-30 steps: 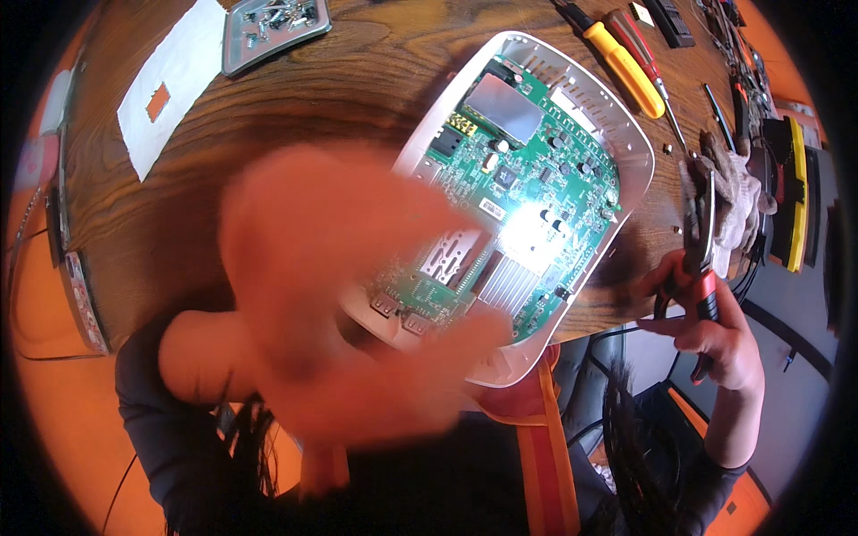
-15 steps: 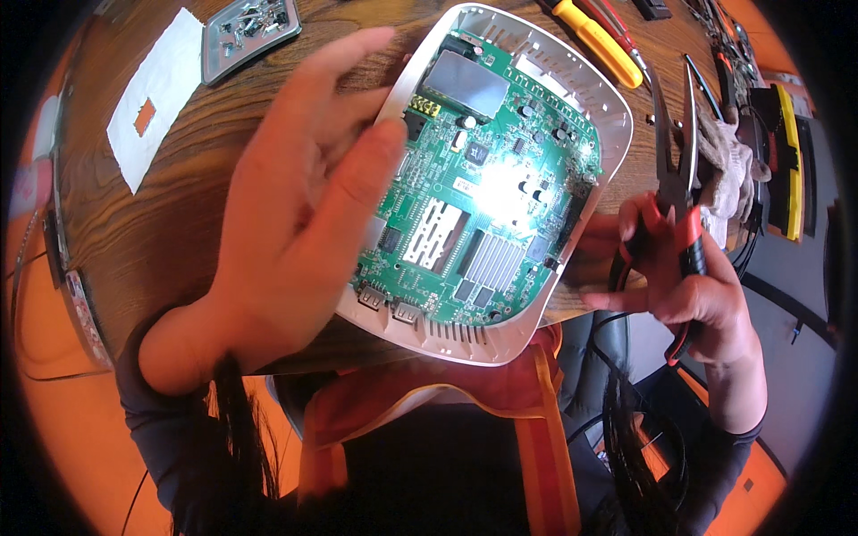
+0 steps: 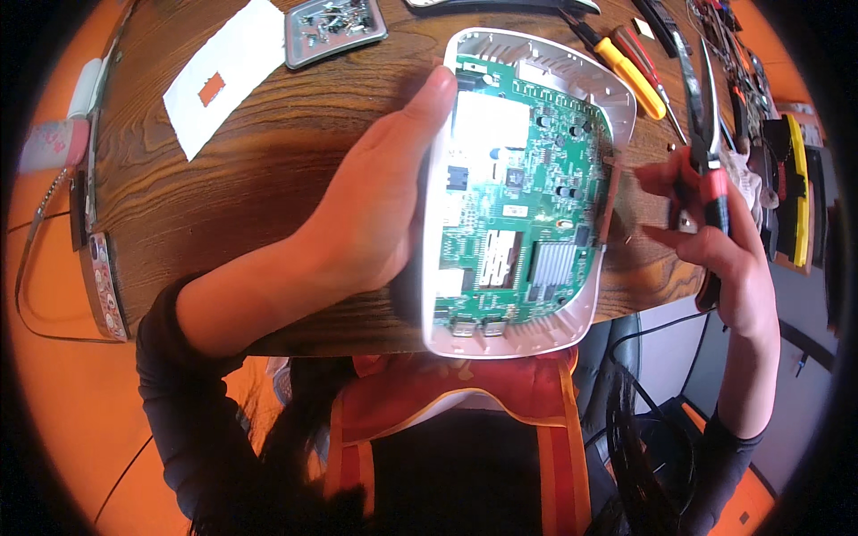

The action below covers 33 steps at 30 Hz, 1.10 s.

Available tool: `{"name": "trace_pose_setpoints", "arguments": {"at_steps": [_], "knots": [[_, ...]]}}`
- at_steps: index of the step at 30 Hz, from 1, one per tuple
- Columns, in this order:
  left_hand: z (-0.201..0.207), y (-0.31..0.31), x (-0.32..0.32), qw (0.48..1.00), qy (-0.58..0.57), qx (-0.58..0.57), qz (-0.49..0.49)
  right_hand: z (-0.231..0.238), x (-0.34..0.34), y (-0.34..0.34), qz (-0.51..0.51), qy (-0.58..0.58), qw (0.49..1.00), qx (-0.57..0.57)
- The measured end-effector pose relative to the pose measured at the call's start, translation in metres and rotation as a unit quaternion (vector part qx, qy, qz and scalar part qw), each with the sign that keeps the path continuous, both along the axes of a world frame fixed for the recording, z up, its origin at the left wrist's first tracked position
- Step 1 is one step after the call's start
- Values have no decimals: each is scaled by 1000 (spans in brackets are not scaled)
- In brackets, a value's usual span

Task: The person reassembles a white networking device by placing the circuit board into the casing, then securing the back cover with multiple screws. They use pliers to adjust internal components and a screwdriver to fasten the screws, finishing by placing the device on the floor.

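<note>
A white plastic device casing (image 3: 433, 268) with a green circuit board (image 3: 536, 196) inside is held up tilted over the table edge. My left hand (image 3: 375, 205) grips its left side, thumb on the rim and the other fingers hidden behind. The board carries a finned silver heat sink (image 3: 554, 263) and bright glare at its upper left. To the right, my right hand (image 3: 733, 250) is closed around long-nose pliers (image 3: 712, 170) with red and black handles. Their jaws point up, slightly apart, with nothing visible between them. The right fingertips are near the casing's right edge.
At the far left of the wooden table (image 3: 241, 232) lie a white paper (image 3: 241, 62) and a grey tray (image 3: 335, 40) of small metal parts. A yellow-handled tool (image 3: 639, 76) lies beyond the casing. Other tools and cables crowd the right edge.
The casing has turned more upright and shifted right in view. My left hand has moved from over its edge to its left side. The right fingers have come away from the casing, still holding the pliers.
</note>
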<state>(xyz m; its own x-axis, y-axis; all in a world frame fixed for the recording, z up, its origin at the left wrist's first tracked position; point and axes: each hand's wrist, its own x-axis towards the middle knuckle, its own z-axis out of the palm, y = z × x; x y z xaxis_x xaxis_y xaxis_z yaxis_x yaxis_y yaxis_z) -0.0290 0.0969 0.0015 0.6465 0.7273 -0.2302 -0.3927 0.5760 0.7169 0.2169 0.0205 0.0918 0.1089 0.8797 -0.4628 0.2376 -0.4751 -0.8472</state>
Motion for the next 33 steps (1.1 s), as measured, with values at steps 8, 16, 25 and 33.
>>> {"name": "trace_pose_setpoints", "arguments": {"at_steps": [8, 16, 25, 33], "knots": [[-4, -10, 7, 989, -115, -18, 88, 16, -35, -8, 277, -589, 747, 137], [-2, -16, 10, 986, -126, -24, 106, 2, -53, 11, 297, -607, 725, 132], [7, -32, 12, 990, -83, -37, 110, 3, -72, 3, 316, -601, 732, 54], [8, -44, 8, 994, 46, -60, 77, 23, -55, 5, 416, -427, 801, -59]]}}
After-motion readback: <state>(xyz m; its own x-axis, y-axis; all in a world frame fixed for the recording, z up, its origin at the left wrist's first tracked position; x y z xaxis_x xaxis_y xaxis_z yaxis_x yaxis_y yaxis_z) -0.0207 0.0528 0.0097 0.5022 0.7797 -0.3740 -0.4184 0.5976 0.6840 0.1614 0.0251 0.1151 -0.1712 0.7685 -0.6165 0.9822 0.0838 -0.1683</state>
